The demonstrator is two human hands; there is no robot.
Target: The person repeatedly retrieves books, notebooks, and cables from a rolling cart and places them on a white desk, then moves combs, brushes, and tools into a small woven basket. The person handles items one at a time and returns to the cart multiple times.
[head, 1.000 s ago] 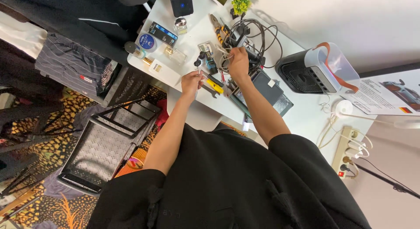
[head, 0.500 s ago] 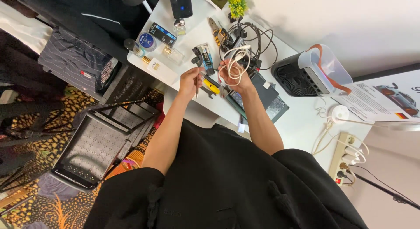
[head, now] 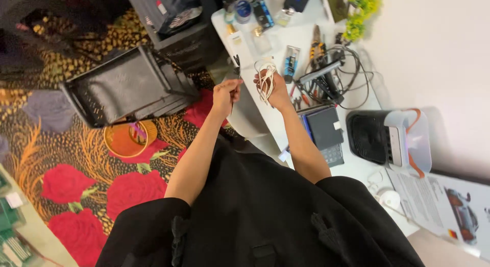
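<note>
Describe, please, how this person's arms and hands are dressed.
Both forearms are bare from above the elbow down. The left hand and right hand wear no gloves; no rings or watch are visible. A loose black garment with short wide sleeves covers the shoulders and upper arms.

A lived-in room at home doubling as a tinkering corner: a white desk (head: 357, 165) from twelve to four o'clock carries pliers (head: 317, 48), tangled black cables (head: 352, 73), perfume bottles (head: 284, 15) and a small fan heater (head: 389, 139), while a rose-patterned carpet (head: 87, 180) fills eight o'clock.
</note>
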